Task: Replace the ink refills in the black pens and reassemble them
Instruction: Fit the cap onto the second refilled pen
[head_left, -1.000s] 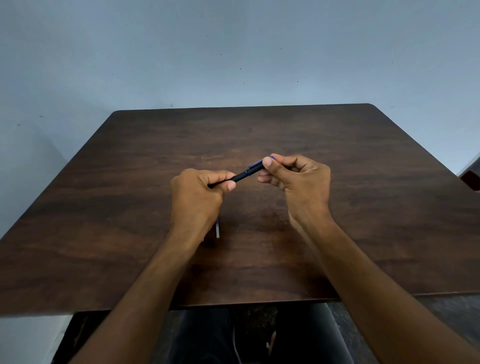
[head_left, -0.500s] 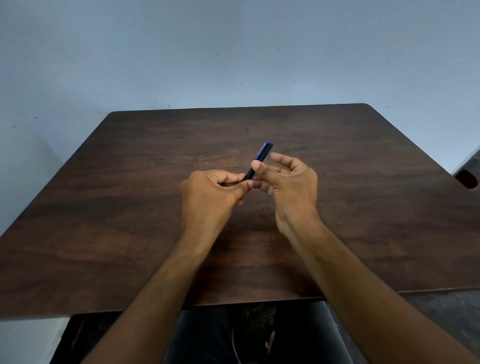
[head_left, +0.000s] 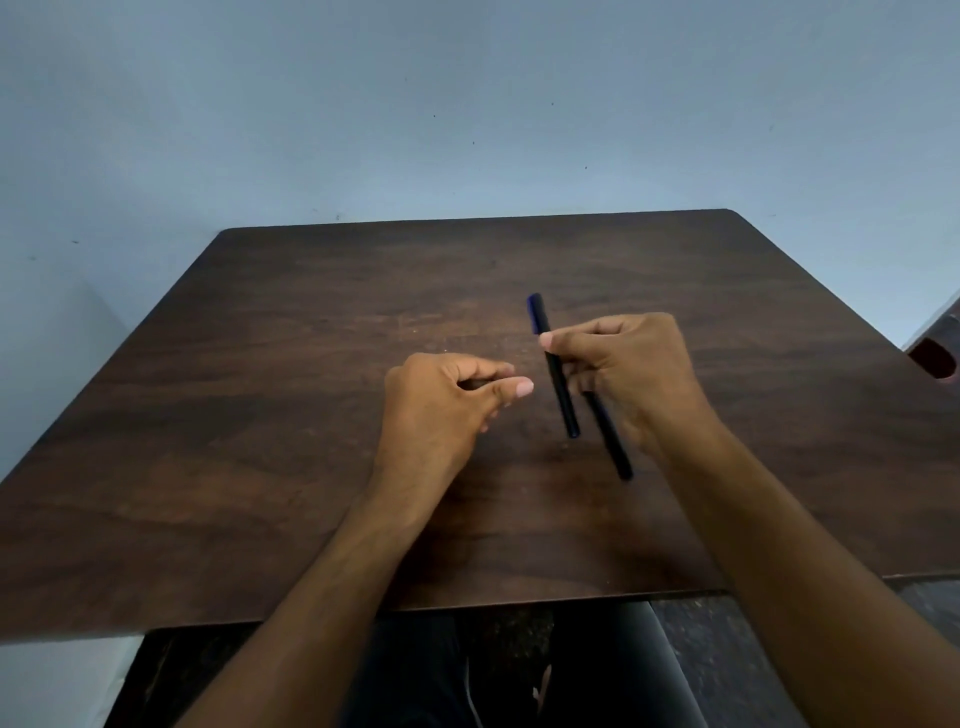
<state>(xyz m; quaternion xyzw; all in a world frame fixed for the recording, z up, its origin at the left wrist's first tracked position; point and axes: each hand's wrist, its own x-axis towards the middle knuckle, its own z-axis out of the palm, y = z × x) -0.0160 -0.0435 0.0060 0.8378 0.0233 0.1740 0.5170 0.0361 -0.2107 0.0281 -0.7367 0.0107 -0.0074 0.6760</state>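
My right hand (head_left: 634, 374) pinches a black pen barrel (head_left: 556, 374) with a blue clip end, held tilted above the dark wooden table (head_left: 260, 415). A second black pen piece (head_left: 610, 441) sticks out below that hand; whether it is held or lies on the table is unclear. My left hand (head_left: 441, 405) is just left of the barrel and apart from it. Its fingers curl round a small dark pen part (head_left: 472, 385) that is mostly hidden.
The table's near edge (head_left: 519, 605) runs just in front of my lap. A dark red object (head_left: 932, 358) stands past the table's right edge. A pale blue wall rises behind the table.
The hands have pulled apart. The barrel has left my left hand and moved right with my right hand, swinging more upright. A second black piece now shows below my right hand.
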